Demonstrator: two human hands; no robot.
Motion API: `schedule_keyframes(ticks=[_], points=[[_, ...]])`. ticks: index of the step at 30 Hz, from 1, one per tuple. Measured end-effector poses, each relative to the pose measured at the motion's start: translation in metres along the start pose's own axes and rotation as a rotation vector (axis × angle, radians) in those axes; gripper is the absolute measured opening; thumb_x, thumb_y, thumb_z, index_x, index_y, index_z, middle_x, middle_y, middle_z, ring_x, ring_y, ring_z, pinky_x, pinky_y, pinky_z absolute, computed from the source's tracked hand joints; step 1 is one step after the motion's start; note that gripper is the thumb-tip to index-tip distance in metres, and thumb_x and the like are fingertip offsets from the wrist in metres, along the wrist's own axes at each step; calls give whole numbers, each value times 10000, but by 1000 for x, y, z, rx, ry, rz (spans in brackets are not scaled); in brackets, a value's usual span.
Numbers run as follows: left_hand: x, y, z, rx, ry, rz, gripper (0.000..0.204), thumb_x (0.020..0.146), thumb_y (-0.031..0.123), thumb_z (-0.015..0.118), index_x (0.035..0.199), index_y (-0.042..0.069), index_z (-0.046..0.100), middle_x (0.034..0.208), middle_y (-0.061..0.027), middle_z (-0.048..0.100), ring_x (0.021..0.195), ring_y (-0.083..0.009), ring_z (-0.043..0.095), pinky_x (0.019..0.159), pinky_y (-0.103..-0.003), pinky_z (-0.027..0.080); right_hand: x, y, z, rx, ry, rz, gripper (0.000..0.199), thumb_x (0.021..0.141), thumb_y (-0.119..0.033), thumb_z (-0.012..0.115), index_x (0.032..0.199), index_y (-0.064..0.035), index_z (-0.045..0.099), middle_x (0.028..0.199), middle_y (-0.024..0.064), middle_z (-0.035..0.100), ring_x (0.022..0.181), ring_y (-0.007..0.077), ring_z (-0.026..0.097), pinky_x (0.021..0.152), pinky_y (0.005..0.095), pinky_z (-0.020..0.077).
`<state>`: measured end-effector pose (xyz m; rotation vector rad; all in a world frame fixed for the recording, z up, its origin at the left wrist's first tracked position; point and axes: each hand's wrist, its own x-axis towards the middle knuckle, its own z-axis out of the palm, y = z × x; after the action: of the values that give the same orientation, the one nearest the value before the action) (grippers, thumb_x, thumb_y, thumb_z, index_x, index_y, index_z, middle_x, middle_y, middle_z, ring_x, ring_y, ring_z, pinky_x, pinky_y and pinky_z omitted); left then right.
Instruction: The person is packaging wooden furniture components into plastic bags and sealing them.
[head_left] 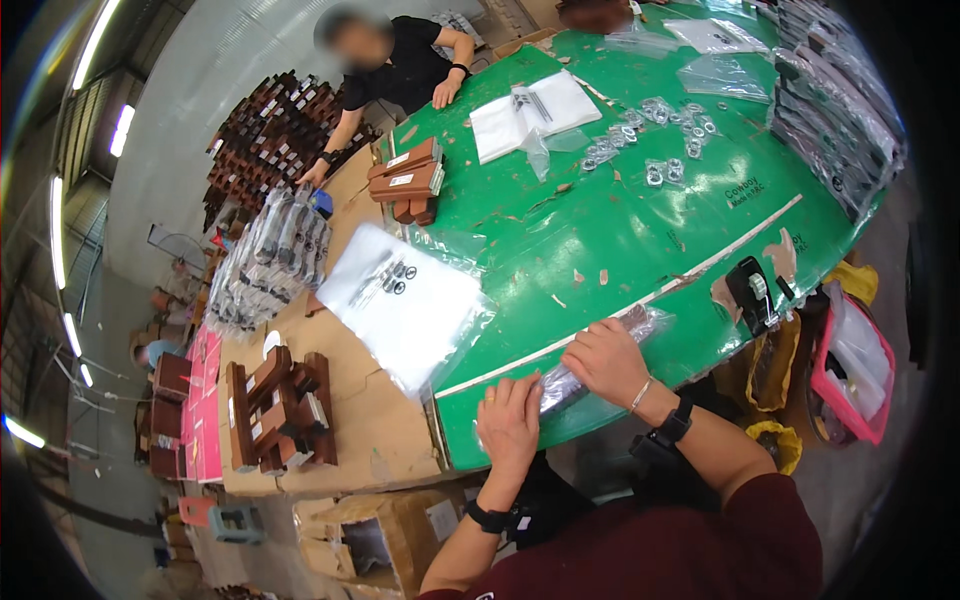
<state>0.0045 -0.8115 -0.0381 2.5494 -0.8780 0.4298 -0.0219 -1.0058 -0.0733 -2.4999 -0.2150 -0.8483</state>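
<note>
A long, narrow package in clear plastic (563,389) lies along the near edge of the green table. My left hand (509,420) is closed on its left end, fingers curled over the film. My right hand (606,360) grips it farther right, and a loose flap of film sticks out past the fingers. The item inside looks greyish-purple; glare and my hands hide its kind. To the left of the package lies a stack of white plastic bags (400,305).
A black phone-like device (750,290) lies right of my hands. Brown wooden pieces (275,410) are stacked on the cardboard at left, and more (408,180) stand farther back. Small bagged metal parts (655,172) lie on the far green surface. A co-worker (400,65) stands across the table.
</note>
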Motion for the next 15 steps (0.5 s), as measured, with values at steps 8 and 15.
schedule_keyframes(ticks=[8, 15], points=[[-2, 1, 3, 16, 51, 44, 126, 919, 217, 649, 1020, 153, 687, 864, -48, 588, 817, -253, 570, 690, -374, 421, -4, -1, -7, 142, -4, 76, 216, 942, -264, 582, 1032, -104, 696, 947, 66, 677, 939, 277, 593, 918, 387, 420], [0, -3, 6, -5, 90, 74, 98, 916, 212, 650, 983, 147, 678, 859, -52, 588, 819, -263, 575, 689, -384, 423, -33, 18, -79, 235, 407, 353, 255, 933, -164, 607, 1143, -27, 654, 1106, 157, 658, 1053, 334, 602, 950, 414, 455]])
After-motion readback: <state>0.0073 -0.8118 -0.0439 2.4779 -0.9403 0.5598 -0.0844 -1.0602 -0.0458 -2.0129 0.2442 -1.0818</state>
